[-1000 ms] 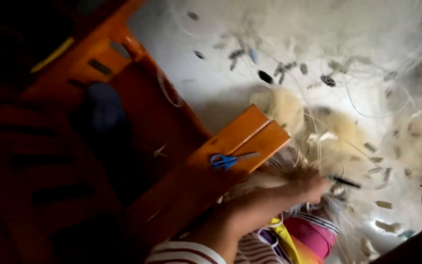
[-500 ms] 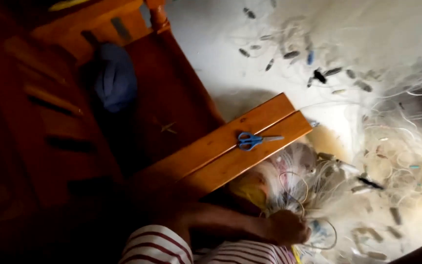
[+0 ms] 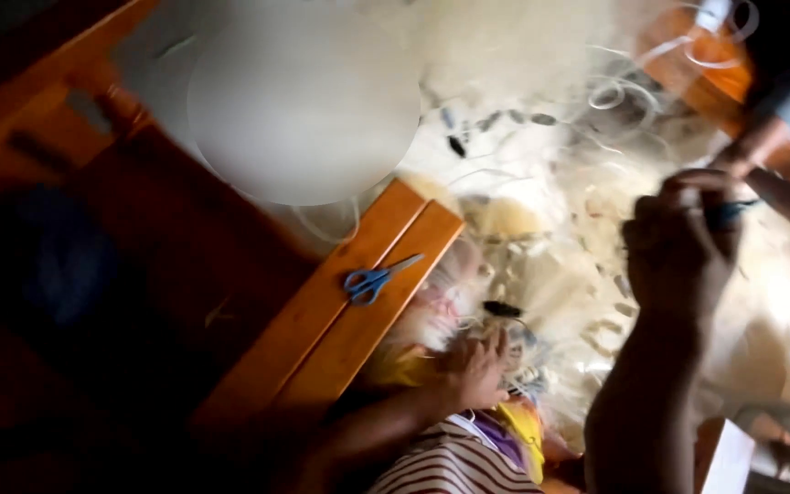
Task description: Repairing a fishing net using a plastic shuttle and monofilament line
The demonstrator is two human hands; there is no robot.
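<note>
A pale, tangled fishing net (image 3: 587, 274) with small dark floats lies heaped on the floor, spreading out from the end of an orange wooden bench (image 3: 340, 311). The left hand (image 3: 477, 366) rests on the net just beside the bench's end, fingers spread and pressed into the mesh rather than closed on it. A small dark float (image 3: 502, 309) lies in the net just above that hand. The right hand (image 3: 683, 247) is raised above the net, farther from the bench, its fingers curled together around a dark blue object (image 3: 729, 215); what that object is cannot be told through the blur. Blue-handled scissors (image 3: 372, 282) lie on the bench's planks near its end, apart from both hands. Beyond the net, on the side far from the bench, another person's hand (image 3: 742, 151) with a blue-grey sleeve reaches toward the mesh.
</note>
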